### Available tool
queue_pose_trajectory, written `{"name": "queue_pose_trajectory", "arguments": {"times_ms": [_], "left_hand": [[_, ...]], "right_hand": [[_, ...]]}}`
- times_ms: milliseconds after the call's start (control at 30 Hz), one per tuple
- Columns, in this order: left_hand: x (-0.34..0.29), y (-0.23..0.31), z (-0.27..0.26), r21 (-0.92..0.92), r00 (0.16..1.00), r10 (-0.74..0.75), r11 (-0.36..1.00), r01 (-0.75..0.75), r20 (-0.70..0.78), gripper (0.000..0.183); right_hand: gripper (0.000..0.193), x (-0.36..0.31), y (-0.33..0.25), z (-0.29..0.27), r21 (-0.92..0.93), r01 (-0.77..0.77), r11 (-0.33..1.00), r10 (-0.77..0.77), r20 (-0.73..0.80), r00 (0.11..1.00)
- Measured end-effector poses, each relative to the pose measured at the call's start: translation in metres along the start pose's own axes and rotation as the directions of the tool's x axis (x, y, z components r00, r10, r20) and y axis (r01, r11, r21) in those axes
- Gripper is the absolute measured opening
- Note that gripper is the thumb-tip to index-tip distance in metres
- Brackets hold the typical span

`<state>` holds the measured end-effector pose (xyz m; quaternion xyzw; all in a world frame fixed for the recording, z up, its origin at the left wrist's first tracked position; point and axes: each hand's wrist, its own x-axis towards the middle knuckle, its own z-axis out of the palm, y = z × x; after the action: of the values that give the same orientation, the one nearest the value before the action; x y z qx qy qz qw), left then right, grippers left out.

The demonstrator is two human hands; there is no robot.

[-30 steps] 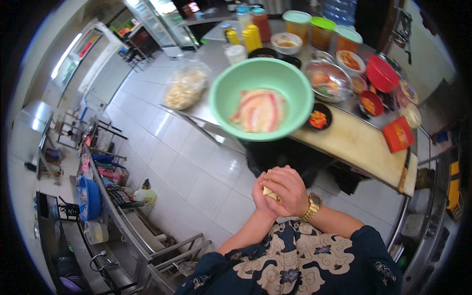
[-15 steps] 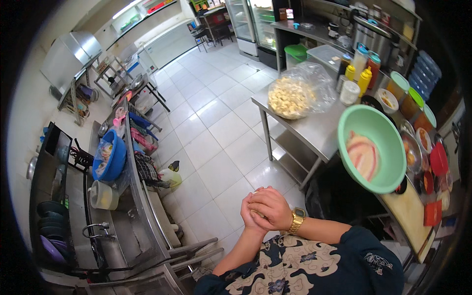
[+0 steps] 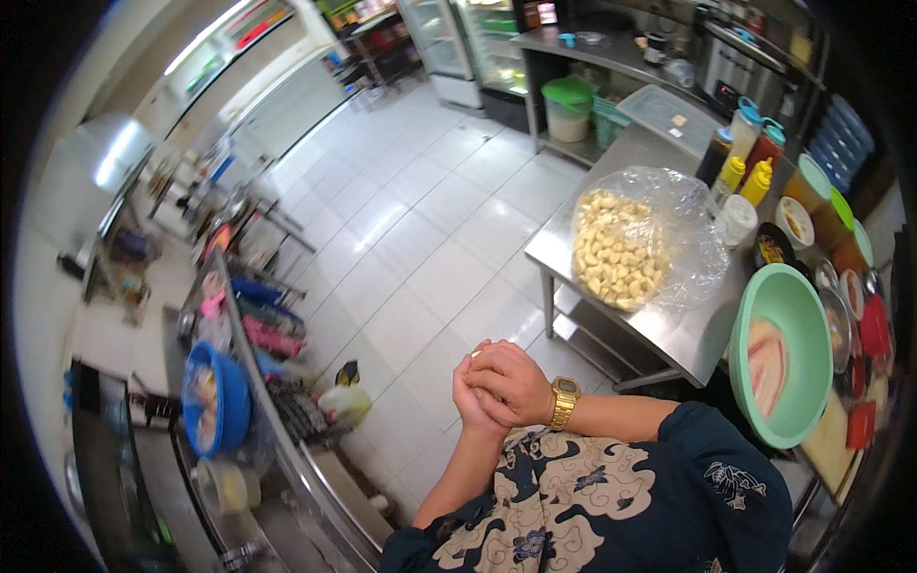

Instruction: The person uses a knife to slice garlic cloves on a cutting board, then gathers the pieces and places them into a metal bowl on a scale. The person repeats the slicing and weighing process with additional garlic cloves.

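Observation:
My left hand (image 3: 468,399) and my right hand (image 3: 516,384) are pressed together in front of my body, fingers closed around each other. A small pale bit shows at the top between them, too little to name. The right wrist wears a gold watch (image 3: 565,403). To the right of my hands, a clear plastic bag (image 3: 683,244) lies on a steel table (image 3: 693,339), full of pale yellow chunks (image 3: 621,250). Farther right is a light green basin (image 3: 812,353) with slabs of pale meat with pink streaks (image 3: 765,368) inside.
Sauce bottles (image 3: 757,181) and lidded tubs (image 3: 836,218) line the right side. On the left, a blue basin (image 3: 236,401) stands at a steel sink counter (image 3: 306,492). A tied plastic bag (image 3: 346,405) sits low beside it. White floor tiles (image 3: 411,239) run between both sides.
My view has swung, so the bag and green basin now show farther right and lower. The hands stay clasped, with only a slight shift.

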<state>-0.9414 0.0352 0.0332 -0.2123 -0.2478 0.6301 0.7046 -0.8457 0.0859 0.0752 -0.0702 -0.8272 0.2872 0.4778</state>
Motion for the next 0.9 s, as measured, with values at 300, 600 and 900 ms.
{"name": "queue_pose_trajectory", "arguments": {"times_ms": [300,600,900], "left_hand": [[0.104,0.089,0.085,0.826,0.931,0.266,0.561,0.063,-0.251,0.046],[0.189,0.262,0.135,0.766,0.902,0.294,0.639,0.060,-0.316,0.040],[0.337,0.401,0.246,0.734,0.855,0.418,0.676,-0.067,-0.307,0.038]], "right_hand": [[0.038,0.100,0.087,0.040,-0.250,-0.069,0.966,0.016,-0.209,0.978],[0.054,0.220,0.193,0.132,-0.246,-0.096,0.965,0.044,-0.206,0.978],[0.037,0.362,0.388,0.224,-0.084,-0.131,0.988,0.125,-0.080,0.989]]}}
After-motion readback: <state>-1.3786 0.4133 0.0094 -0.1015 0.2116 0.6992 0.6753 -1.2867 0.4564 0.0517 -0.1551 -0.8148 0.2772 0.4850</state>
